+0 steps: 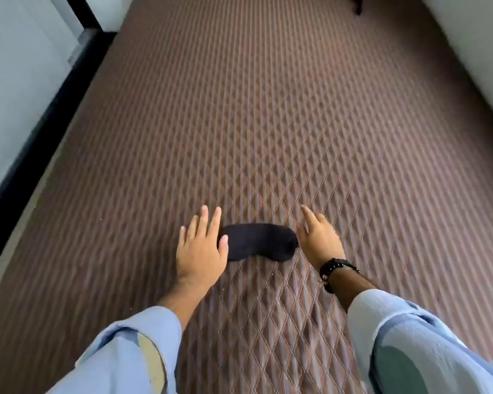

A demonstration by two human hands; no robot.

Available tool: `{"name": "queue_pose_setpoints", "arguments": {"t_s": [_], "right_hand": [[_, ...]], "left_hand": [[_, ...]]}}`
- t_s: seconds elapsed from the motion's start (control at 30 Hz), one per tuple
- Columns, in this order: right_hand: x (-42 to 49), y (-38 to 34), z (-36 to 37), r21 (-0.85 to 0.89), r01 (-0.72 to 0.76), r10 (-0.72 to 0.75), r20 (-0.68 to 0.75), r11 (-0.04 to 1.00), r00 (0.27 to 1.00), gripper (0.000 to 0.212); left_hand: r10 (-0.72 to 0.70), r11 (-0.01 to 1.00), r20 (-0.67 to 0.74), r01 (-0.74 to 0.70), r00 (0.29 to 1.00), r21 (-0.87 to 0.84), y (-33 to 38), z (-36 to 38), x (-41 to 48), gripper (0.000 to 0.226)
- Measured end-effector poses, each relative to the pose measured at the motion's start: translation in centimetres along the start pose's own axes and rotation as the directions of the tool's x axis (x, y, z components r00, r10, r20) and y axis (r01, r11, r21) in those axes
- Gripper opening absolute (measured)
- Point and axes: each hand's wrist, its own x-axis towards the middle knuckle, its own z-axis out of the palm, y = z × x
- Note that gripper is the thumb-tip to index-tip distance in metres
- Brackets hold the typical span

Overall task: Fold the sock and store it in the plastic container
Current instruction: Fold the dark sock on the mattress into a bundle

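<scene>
Head view. We see both arms reaching forward from the bottom edge, each in a light blue sleeve (131, 345) pushed back from the wrist. The left hand (201, 248) lies palm down, fingers straight, together and pointing away from us; its thumb (223, 244) rests on the left end of the sock (258, 241). The fingers grip nothing; the hand is flat and spread narrow. The right hand (318, 240) is also palm down, angled inward, with its index finger (308, 214) stretched forward and the others loosely curled. Its inner edge meets the right end of the sock. We cannot tell whether the right thumb pinches the cloth, since the hand hides it. A dark beaded bracelet (335, 270) sits on the right wrist.

We read no brand, label or writing on anything here.

The sock is dark, short and lies flat on the brown quilted mat (268, 123), between the two hands and near the lower middle of the view. Its long axis runs left to right, across our line of sight, with a slight downward bow at both ends. Which end is the toe we cannot tell.

The mat's diamond stitching runs away from us; a white wall (17, 81) with a black edge (49, 109) borders it on the left.
</scene>
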Motion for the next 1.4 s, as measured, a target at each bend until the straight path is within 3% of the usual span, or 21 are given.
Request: {"name": "queue_pose_setpoints", "arguments": {"t_s": [0.13,0.27,0.37,0.43,0.53,0.6,0.67,0.73,0.77,0.87,0.97,1.0,1.07,1.13,1.2,1.27,1.33,1.4], "right_hand": [[1.3,1.0,3.3,0.078,-0.171,0.156,0.171,0.982,0.973,0.042],[2.3,0.9,4.3,0.146,-0.248,0.220,0.180,0.958,0.959,0.041],[2.7,0.6,4.2,0.082,-0.260,0.233,0.249,0.962,0.940,0.049],[3.0,0.2,3.9,0.000,-0.260,0.247,0.308,0.966,0.919,0.051],[3.3,-0.4,2.8,-0.115,-0.225,0.252,0.385,0.967,0.888,0.037],[3.2,-0.9,2.0,-0.111,-0.119,0.148,0.315,0.987,0.937,0.023],[2.7,-1.1,1.5,-0.047,0.061,-0.056,0.105,0.997,0.993,0.013],[1.9,-1.0,1.4,-0.075,0.242,-0.248,-0.083,0.967,0.965,0.015],[1.4,-0.8,1.7,-0.120,0.303,-0.317,-0.125,0.946,0.940,0.023],[-0.7,0.6,3.2,-0.305,0.411,-0.456,-0.091,0.859,0.886,0.045],[-2.8,2.6,5.1,-0.462,0.476,-0.465,0.148,0.748,0.873,0.055],[-3.3,3.1,5.5,-0.460,0.466,-0.419,0.207,0.756,0.884,0.060],[-4.0,3.7,6.0,-0.379,0.382,-0.316,0.227,0.843,0.921,0.072],[-4.2,3.5,6.1,-0.262,0.266,-0.232,0.154,0.928,0.961,0.077],[-3.9,2.7,6.2,-0.176,0.162,-0.151,0.075,0.971,0.986,0.064],[-3.7,1.9,5.9,-0.141,0.107,-0.104,0.028,0.984,0.994,0.050],[-3.9,1.3,5.6,-0.258,0.257,-0.259,0.030,0.931,0.966,0.044],[-4.4,1.0,5.9,-0.357,0.540,-0.534,0.126,0.762,0.836,0.045]], "left_hand": [[-0.100,0.990,0.158,0.114,0.982,-0.080,-0.7,4.6,0.1,0.063],[-0.165,0.980,0.113,0.176,0.980,-0.095,-0.2,5.6,1.5,0.053],[-0.267,0.895,0.226,0.328,0.937,-0.303,0.0,5.4,3.2,0.046],[-0.254,0.822,0.355,0.394,0.900,-0.412,-0.2,5.0,4.2,0.048],[-0.169,0.850,0.425,0.350,0.889,-0.393,-1.0,3.9,5.2,0.043],[-0.123,0.860,0.306,0.256,0.944,-0.442,-1.5,3.3,5.5,0.026],[-0.100,0.850,0.118,0.147,0.988,-0.506,-1.8,2.8,5.5,0.017],[-0.065,0.824,-0.044,0.029,0.997,-0.566,-1.9,2.4,5.0,0.007],[-0.050,0.804,-0.058,0.006,0.997,-0.595,-1.8,2.3,4.6,0.011],[-0.014,0.838,0.034,0.030,0.999,-0.545,-2.1,3.8,3.1,0.017],[-0.120,0.854,0.173,0.191,0.978,-0.484,-2.2,5.6,1.0,0.025],[-0.127,0.860,0.160,0.189,0.979,-0.475,-2.1,6.2,0.2,0.017],[-0.208,0.875,0.084,0.224,0.975,-0.430,-2.1,7.1,-0.8,0.023],[-0.408,0.790,0.103,0.408,0.907,-0.458,-1.6,6.6,-0.6,0.014],[-0.495,0.700,0.279,0.568,0.823,-0.432,-0.8,5.9,0.3,0.029],[-0.464,0.654,0.402,0.612,0.789,-0.445,-0.3,5.5,1.2,0.036],[-0.470,0.581,0.415,0.627,0.779,-0.520,0.0,5.6,1.8,0.035],[-0.495,0.554,0.360,0.606,0.791,-0.570,0.6,5.6,1.8,0.031]]}}
